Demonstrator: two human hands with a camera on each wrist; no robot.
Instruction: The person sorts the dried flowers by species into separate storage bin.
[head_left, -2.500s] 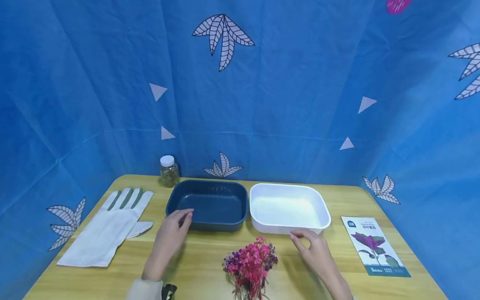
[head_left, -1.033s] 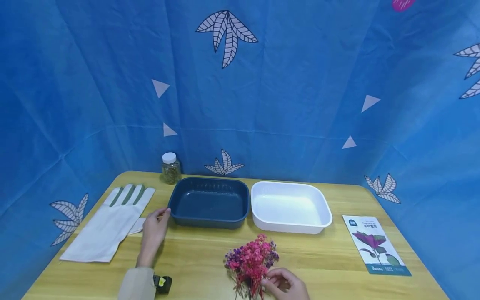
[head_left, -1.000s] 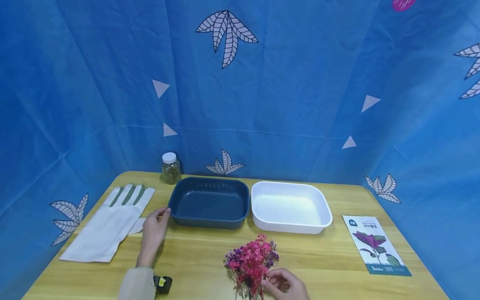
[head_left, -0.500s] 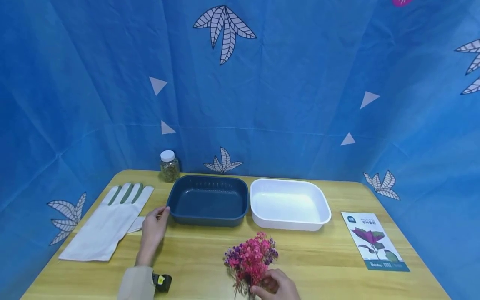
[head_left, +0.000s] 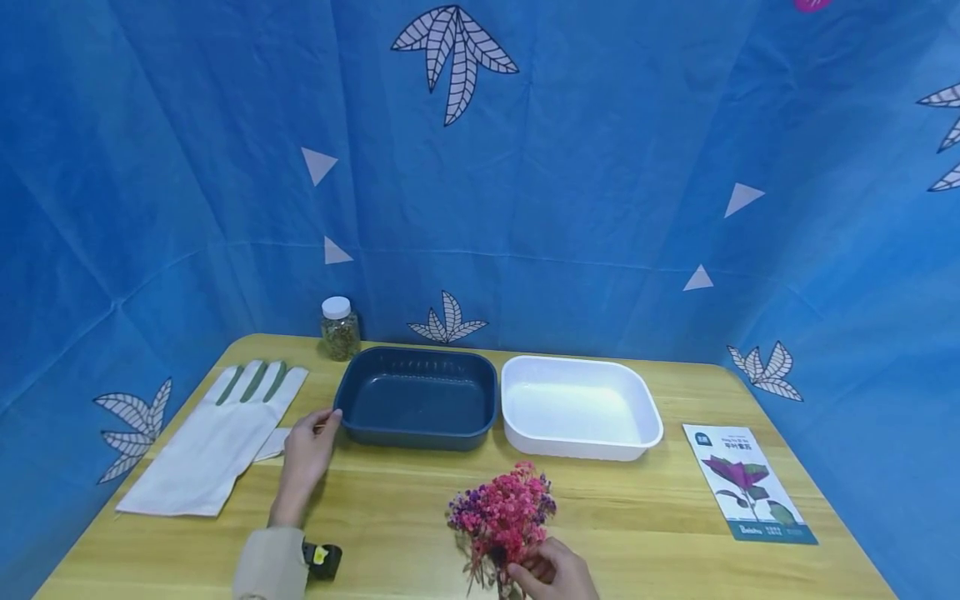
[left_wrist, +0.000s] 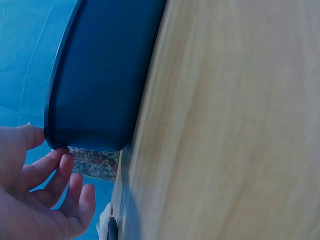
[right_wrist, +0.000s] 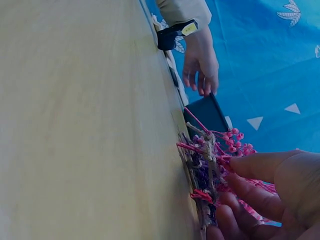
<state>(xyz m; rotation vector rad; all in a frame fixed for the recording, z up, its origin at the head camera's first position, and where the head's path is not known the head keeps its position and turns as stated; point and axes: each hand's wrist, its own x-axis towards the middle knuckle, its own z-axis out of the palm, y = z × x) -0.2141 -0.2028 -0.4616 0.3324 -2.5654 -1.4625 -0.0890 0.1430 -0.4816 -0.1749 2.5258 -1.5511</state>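
A bunch of pink and purple dried flowers (head_left: 502, 512) lies at the near edge of the wooden table (head_left: 637, 517). My right hand (head_left: 528, 571) grips its stems from the near side. In the right wrist view the fingers (right_wrist: 260, 197) curl round the flowers (right_wrist: 207, 160). My left hand (head_left: 324, 422) rests on the table, its fingertips touching the left corner of the dark blue tray (head_left: 360, 417). In the left wrist view the left hand (left_wrist: 50, 152) has loosely bent fingers (left_wrist: 57, 167) at the tray's (left_wrist: 100, 75) rim.
A white tray (head_left: 652, 421) stands right of the blue one. A white glove (head_left: 213, 437) with green stripes lies at the left. A small jar (head_left: 339, 327) stands at the back. A printed plant packet (head_left: 746, 483) lies at the right. Blue cloth walls surround the table.
My right hand has come back from the white tray to the flower stems and closed round them. My left hand has slid from the blue tray's front to its left corner and stayed there.
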